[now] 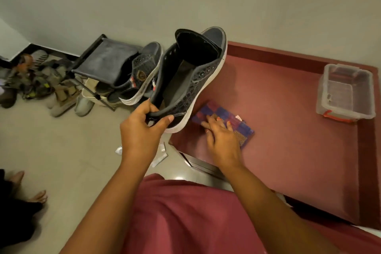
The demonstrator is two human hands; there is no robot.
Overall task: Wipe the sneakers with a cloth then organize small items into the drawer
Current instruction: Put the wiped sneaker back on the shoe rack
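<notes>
The held sneaker (191,80) is dark grey with a white sole and a black lining. Right of it, on the maroon tabletop (288,130), the folded cloth (226,121) shows blue and purple checks; farther right, the clear plastic box (346,93) has a red-orange latch.

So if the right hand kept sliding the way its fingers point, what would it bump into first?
The right hand already rests on the folded checked cloth. Its fingers point up and left, so past the cloth it would probably meet the white sole of the dark sneaker that the left hand holds, though depth is unclear.
</notes>
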